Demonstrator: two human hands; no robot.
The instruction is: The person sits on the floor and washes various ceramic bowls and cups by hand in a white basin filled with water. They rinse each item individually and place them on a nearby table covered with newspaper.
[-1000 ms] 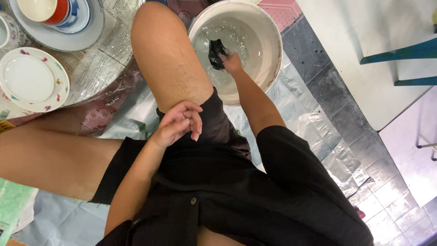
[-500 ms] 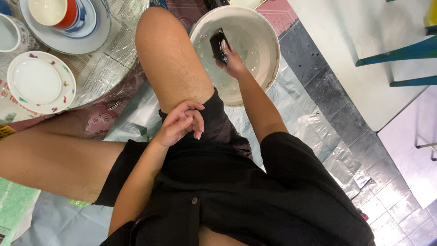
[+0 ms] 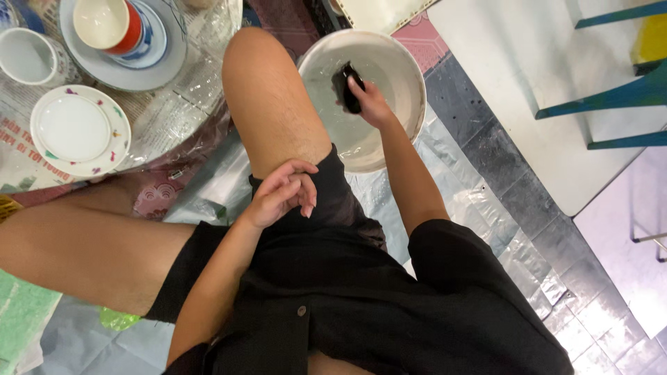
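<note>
Over foil-covered floor (image 3: 486, 208), right hand (image 3: 372, 104) grips dark object (image 3: 345, 87) inside basin (image 3: 410, 76).

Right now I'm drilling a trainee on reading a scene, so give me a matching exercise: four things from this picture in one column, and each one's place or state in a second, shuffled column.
Things:
1. right hand
2. left hand
3. small white plate
4. red-sided cup

Places or states:
A. rests on the thigh, holding nothing
B. stands on a blue-rimmed plate
C. lies bare on the crinkled clear sheet, flower specks round its rim
D. holds a dark object inside the white basin

Pairs: 1-D, 2-A, 3-C, 4-B
</note>
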